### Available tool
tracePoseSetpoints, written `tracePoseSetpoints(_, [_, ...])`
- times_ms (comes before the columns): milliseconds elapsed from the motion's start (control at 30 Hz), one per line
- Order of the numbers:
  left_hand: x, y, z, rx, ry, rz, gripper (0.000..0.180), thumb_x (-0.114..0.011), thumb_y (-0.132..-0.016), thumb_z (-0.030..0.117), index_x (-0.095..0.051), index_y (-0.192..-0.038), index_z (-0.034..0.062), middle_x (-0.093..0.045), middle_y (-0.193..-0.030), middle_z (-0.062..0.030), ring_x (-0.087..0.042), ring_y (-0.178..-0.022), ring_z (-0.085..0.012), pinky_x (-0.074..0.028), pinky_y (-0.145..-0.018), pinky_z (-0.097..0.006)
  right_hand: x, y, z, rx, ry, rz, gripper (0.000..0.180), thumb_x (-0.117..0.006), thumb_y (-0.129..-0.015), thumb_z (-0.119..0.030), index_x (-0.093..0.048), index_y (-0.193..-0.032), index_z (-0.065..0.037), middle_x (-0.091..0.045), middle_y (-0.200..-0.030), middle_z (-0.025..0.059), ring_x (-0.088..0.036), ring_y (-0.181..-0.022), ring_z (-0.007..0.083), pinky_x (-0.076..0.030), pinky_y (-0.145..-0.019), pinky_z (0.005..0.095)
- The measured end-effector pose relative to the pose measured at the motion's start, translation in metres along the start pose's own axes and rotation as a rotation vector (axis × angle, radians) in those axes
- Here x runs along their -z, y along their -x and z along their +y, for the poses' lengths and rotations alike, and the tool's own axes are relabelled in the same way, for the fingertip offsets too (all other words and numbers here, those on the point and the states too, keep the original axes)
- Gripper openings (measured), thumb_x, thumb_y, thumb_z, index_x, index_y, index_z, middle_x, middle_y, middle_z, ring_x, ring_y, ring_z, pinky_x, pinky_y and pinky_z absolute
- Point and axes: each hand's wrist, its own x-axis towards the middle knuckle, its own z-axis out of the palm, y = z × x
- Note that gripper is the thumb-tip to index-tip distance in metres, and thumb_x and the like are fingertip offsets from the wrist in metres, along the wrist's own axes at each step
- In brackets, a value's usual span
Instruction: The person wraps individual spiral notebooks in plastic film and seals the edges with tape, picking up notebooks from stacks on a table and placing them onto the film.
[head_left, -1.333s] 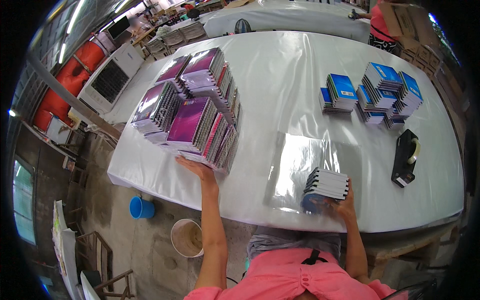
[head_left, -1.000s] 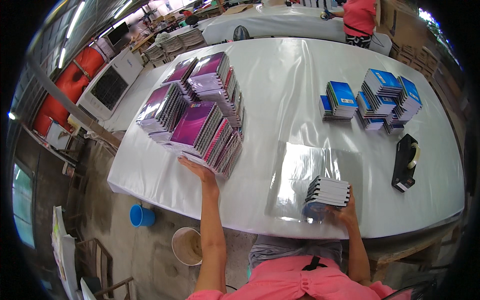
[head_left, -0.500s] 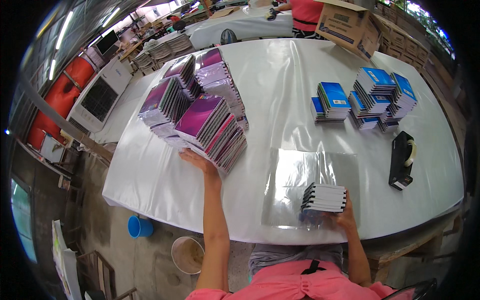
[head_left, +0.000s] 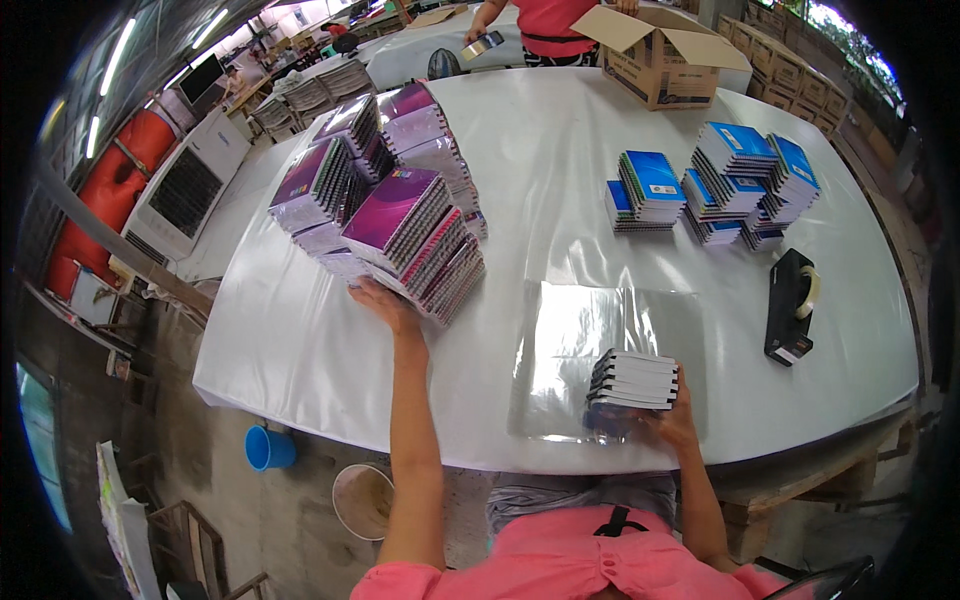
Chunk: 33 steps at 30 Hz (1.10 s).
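Note:
My left hand (head_left: 388, 308) rests with fingers stretched out against the lower near side of a tall stack of purple spiral notebooks (head_left: 400, 222). More purple-covered stacks stand close behind and beside it. At the table's near edge, my right hand (head_left: 676, 416) is closed on the right end of a short stack of notebooks (head_left: 634, 382), their white page edges and dark bindings showing. That stack sits on a clear plastic sheet (head_left: 556, 345) lying flat on the table. The right fingers are partly hidden by the notebooks.
A black tape dispenser (head_left: 785, 322) stands to the right, beyond it stacks of blue spiral notebooks (head_left: 655, 188). An open cardboard box (head_left: 660, 72) is at the far edge, beside a co-worker in pink (head_left: 555, 28) holding a tape roll. White cloth covers the table (head_left: 300, 350). Buckets (head_left: 270, 448) stand below.
The far cardboard box has gone from tilted to upright, its flaps spread. The co-worker's hand with the tape has come further into view. My hands keep their places as the view shifts slightly.

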Motion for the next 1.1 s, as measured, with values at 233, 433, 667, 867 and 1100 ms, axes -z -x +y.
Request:
tracePoseSetpoints(233, [0.076, 0.057, 0.063, 0.237, 0.02, 0.028, 0.075, -0.028, -0.101, 0.051, -0.012, -0.15, -0.0031, -0.007, -0.158, -0.0187, -0.009, -0.146, -0.0298, -0.009, -0.118, -0.04, -0.013, -0.002, -0.019, 0.07, 0.088, -0.008, 0.088, -0.09, -0.062, -0.022, -0.037, -0.13, -0.004, -0.061, -0.109, 0.013, -0.062, -0.1, 0.0261, -0.05, -0.088, 0.0359])
tracePoseSetpoints(433, [0.029, 0.206, 0.156, -0.21, -0.138, -1.019, 0.141, -0.074, -0.051, 0.073, -0.002, -0.152, 0.0047, -0.006, -0.159, -0.0182, -0.005, -0.147, -0.0311, -0.009, -0.118, -0.045, -0.002, -0.007, -0.011, 0.028, 0.023, -0.065, 0.092, -0.09, -0.061, -0.012, -0.035, -0.134, -0.005, -0.058, -0.114, 0.0102, -0.057, -0.107, 0.021, -0.045, -0.094, 0.0329])
tracePoseSetpoints(667, [-0.036, 0.25, 0.142, 0.019, 0.208, -1.334, 0.146, -0.091, -0.05, 0.038, 0.011, -0.151, 0.0132, -0.005, -0.159, -0.0169, -0.015, -0.145, -0.0309, -0.023, -0.115, -0.041, 0.004, -0.02, -0.021, 0.072, -0.088, -0.248, 0.09, -0.085, -0.068, -0.01, -0.029, -0.137, -0.006, -0.055, -0.119, 0.0112, -0.054, -0.112, 0.0222, -0.042, -0.099, 0.0331])
tracePoseSetpoints(867, [-0.039, 0.273, 0.151, 0.188, 0.348, -1.177, 0.134, -0.09, -0.057, 0.032, 0.002, -0.152, 0.0144, -0.01, -0.157, -0.0125, -0.028, -0.139, -0.0291, -0.031, -0.112, -0.04, -0.004, -0.009, -0.025, 0.115, -0.109, -0.169, 0.097, -0.083, -0.072, -0.011, -0.018, -0.143, -0.005, -0.048, -0.129, 0.0167, -0.046, -0.122, 0.0262, -0.036, -0.105, 0.0351])
tracePoseSetpoints(1100, [-0.042, 0.278, 0.14, 0.156, 0.42, -1.188, 0.128, -0.09, -0.053, 0.018, -0.008, -0.151, 0.0141, -0.036, -0.142, -0.0112, -0.042, -0.128, -0.0268, -0.036, -0.108, -0.036, -0.002, -0.003, -0.017, 0.122, -0.13, -0.197, 0.091, -0.077, -0.074, -0.002, -0.017, -0.142, -0.003, -0.047, -0.128, 0.0172, -0.044, -0.123, 0.0241, -0.035, -0.105, 0.035])
